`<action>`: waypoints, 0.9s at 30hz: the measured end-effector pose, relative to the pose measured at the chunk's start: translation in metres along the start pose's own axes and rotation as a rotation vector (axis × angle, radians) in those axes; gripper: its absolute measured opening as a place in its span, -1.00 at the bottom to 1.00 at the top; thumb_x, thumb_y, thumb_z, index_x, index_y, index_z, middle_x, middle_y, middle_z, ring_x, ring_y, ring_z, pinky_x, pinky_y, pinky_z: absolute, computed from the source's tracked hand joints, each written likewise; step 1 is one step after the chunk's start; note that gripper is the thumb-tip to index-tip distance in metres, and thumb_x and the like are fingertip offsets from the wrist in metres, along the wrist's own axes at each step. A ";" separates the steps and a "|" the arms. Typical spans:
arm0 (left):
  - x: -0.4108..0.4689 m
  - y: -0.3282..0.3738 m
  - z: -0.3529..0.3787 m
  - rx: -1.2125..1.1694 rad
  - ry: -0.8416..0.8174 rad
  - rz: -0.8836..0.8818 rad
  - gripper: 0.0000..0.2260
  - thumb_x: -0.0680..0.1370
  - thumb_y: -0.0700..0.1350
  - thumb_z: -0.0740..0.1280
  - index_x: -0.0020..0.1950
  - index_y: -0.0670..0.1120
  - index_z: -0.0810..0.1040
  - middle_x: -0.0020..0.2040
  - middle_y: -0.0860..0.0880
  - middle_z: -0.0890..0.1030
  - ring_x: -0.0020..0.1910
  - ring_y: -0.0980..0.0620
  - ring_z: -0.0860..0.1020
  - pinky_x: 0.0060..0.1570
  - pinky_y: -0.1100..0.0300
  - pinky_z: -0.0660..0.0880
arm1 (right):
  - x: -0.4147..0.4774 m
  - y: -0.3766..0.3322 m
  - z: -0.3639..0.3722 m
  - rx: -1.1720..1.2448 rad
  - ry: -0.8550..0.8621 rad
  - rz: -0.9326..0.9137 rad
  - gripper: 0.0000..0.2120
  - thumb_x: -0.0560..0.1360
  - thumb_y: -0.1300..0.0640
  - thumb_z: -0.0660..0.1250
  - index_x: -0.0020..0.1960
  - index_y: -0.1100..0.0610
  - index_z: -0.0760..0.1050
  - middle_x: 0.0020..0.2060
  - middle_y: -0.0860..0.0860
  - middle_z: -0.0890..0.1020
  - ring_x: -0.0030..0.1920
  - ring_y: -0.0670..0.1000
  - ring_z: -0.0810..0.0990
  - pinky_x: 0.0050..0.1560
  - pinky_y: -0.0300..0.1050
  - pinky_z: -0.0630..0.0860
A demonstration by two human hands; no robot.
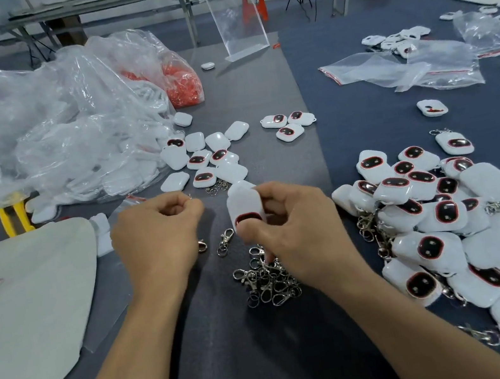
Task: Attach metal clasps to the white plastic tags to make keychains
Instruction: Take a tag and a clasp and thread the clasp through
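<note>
Pinching a white plastic tag (243,205) between thumb and curled fingers, the right hand (296,234) holds it just above the grey mat at the middle of the table. The tag is a glossy, rounded rectangle, with a dark oval window ringed in red at its near end. The left hand (156,236), at nine o'clock of the tag, has its fingers curled and its fingertips pressed on a small metal piece (189,196), too tiny to tell more. A heap of metal clasps (268,281) lies at six o'clock, under the right wrist, and one loose clasp (225,242) lies between the hands. Bare tags (203,160) are scattered at twelve o'clock, and tags with clasps (467,217) are piled at three o'clock.
</note>
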State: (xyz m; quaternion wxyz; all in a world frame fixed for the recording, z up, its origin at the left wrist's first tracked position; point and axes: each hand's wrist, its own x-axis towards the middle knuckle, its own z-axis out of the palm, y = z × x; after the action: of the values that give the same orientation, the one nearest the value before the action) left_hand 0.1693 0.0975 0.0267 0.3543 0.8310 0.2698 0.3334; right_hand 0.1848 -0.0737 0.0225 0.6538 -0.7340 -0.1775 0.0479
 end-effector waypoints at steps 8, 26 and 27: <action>0.011 -0.006 -0.004 -0.092 0.034 -0.097 -0.93 0.27 0.02 0.37 -0.36 0.11 0.65 -0.49 0.21 0.56 -0.45 0.29 0.50 -0.37 0.49 0.32 | 0.001 0.002 0.029 -0.530 -0.284 -0.244 -0.63 0.65 0.05 0.27 0.44 -0.06 0.37 0.45 -0.02 0.44 0.47 -0.08 0.30 0.46 -0.29 0.21; -0.008 -0.002 0.009 0.236 -0.508 0.438 -0.93 0.35 -0.06 0.54 -0.21 0.06 0.69 -0.39 0.15 0.51 -0.30 0.13 0.48 -0.17 0.14 0.47 | 0.001 -0.008 -0.030 -0.337 0.009 -0.035 -0.90 0.54 0.10 0.36 -0.12 0.02 0.45 -0.30 -0.03 0.66 -0.37 -0.01 0.46 -0.31 -0.05 0.43; -0.010 0.000 0.009 0.231 -0.538 0.458 -0.93 0.35 -0.05 0.54 -0.20 0.06 0.69 -0.37 0.18 0.51 -0.28 0.13 0.47 -0.14 0.12 0.48 | 0.005 -0.004 -0.034 -0.341 0.060 -0.020 -0.90 0.53 0.11 0.39 -0.13 0.03 0.49 -0.35 -0.07 0.64 -0.42 -0.07 0.44 -0.36 -0.15 0.40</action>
State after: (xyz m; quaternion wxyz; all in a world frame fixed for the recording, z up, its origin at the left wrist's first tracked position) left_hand 0.1698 0.0869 0.0181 0.2325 0.9623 0.0101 0.1411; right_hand 0.1990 -0.1038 0.0319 0.5253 -0.8336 -0.1706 -0.0113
